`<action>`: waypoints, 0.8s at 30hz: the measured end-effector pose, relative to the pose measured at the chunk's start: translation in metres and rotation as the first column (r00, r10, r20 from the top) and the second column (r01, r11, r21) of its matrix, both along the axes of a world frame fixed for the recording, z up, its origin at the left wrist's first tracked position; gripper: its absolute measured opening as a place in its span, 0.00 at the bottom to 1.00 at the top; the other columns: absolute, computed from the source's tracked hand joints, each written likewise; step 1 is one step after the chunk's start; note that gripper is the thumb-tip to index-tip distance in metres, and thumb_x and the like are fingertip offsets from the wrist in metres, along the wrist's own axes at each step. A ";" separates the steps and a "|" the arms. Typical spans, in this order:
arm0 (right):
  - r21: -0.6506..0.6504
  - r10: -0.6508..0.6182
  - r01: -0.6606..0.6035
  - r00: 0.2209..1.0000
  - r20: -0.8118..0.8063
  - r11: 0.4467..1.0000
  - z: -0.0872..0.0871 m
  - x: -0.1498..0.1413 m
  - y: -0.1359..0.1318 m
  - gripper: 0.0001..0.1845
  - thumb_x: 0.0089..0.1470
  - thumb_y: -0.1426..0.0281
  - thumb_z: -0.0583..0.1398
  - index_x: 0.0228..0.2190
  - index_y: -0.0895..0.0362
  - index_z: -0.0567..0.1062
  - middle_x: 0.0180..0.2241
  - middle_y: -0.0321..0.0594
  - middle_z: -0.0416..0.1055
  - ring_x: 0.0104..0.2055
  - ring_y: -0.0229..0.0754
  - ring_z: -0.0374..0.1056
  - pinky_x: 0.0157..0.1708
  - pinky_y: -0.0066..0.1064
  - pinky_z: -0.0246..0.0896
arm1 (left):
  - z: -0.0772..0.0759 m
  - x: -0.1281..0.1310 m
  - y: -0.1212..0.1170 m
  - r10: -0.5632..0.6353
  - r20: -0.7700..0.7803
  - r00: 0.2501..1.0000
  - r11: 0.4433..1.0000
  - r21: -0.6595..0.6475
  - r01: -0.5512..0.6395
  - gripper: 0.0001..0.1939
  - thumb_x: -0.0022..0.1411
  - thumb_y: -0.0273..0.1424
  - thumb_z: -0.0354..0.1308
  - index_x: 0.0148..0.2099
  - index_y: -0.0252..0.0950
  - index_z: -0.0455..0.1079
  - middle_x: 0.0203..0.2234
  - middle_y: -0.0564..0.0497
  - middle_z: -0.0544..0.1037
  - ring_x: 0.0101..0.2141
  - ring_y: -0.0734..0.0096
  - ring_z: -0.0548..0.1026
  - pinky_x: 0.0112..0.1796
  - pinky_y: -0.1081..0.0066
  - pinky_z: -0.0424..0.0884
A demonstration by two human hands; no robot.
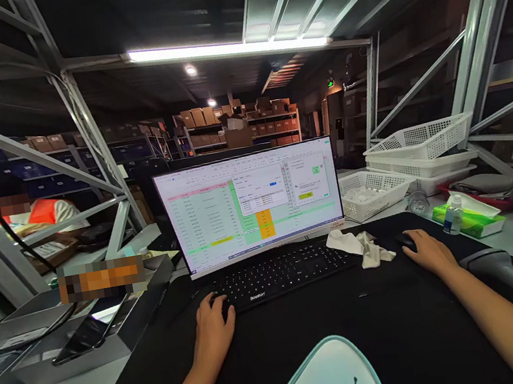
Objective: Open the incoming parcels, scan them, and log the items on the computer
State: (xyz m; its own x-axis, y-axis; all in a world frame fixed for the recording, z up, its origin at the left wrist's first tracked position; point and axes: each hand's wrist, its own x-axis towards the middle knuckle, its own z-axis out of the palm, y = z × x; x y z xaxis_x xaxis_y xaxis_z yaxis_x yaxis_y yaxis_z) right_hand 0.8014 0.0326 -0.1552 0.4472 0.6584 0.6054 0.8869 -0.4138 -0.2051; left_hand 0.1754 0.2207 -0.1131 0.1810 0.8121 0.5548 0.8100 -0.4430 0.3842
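At the left end of the black keyboard [284, 272], my left hand [212, 324] rests with its fingers apart on or beside the keys. My right hand [429, 253] curves over a black computer mouse [406, 241] on the dark desk mat [283, 351], its palm covering most of it. A monitor [203, 227] behind the keyboard displays a coloured spreadsheet and smaller windows on top. Crumpled white cloth [369, 250] lies between the keyboard's right end and the mouse.
Stacked white baskets [418, 144], a green tissue pack [472, 220] and a small spray bottle [453, 213] stand at right. A dark-grey handled device [506, 271] lies beside my right forearm. A teal-rimmed pale object [328, 383] is nearest me. Another person [43, 211] is at left.
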 end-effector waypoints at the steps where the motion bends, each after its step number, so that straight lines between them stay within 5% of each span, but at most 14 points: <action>1: -0.001 0.002 -0.002 1.000 0.000 1.000 -0.001 0.000 0.000 0.23 0.57 0.61 0.54 0.52 0.56 0.70 0.53 0.51 0.69 0.53 0.53 0.70 0.54 0.44 0.66 | 0.000 0.000 0.000 0.000 -0.003 1.000 1.000 -0.001 0.000 0.26 0.63 0.41 0.46 0.51 0.31 0.75 0.56 0.34 0.67 0.57 0.43 0.68 0.56 0.48 0.70; 24: -0.013 0.045 -0.045 0.999 -0.027 0.999 0.001 0.001 -0.003 0.24 0.56 0.63 0.56 0.54 0.51 0.72 0.55 0.45 0.71 0.51 0.52 0.71 0.53 0.44 0.66 | -0.004 -0.002 0.004 -0.007 -0.016 1.000 0.999 0.034 0.007 0.26 0.63 0.41 0.45 0.50 0.30 0.76 0.55 0.33 0.67 0.56 0.42 0.68 0.55 0.47 0.70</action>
